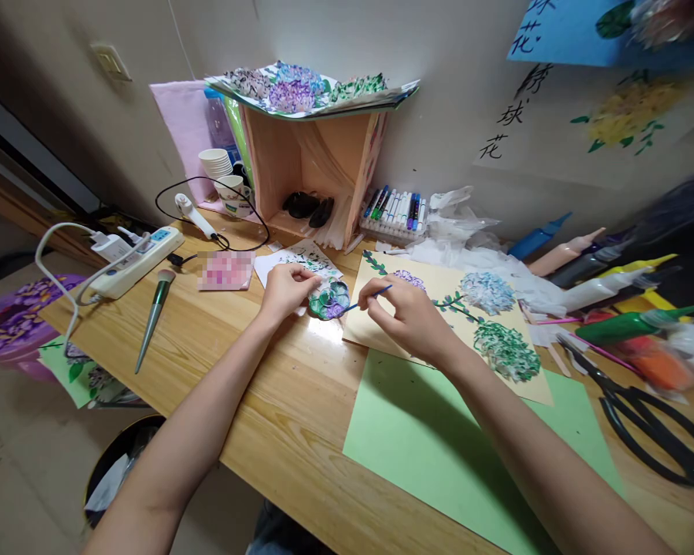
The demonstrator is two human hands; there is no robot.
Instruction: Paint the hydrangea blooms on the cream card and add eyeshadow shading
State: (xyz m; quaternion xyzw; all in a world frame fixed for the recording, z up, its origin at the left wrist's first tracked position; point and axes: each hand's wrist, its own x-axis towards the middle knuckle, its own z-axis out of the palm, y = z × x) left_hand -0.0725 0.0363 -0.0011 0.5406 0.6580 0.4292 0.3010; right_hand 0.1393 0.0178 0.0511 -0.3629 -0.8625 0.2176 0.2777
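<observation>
My left hand point(289, 289) pinches the edge of a small round paint palette point(328, 301) smeared with green and purple. Between the fingers of my right hand point(402, 312) is a thin blue paintbrush point(382, 290), its tip at the palette's right edge. Beneath my right hand lies a cream sheet point(362, 327) with blue-white, green and purple textured flowers and a painted green leafy stem; the hand hides part of it. A larger light green sheet point(439, 439) extends from under the cream one towards the table's front edge.
Large black scissors point(641, 408) and paint bottles point(624, 289) lie at the right. Behind stand a marker tray point(393, 223) and an open box point(324, 162) topped with flower art. A makeup brush point(155, 316), power strip point(139, 262) and paper cups point(228, 189) are at the left.
</observation>
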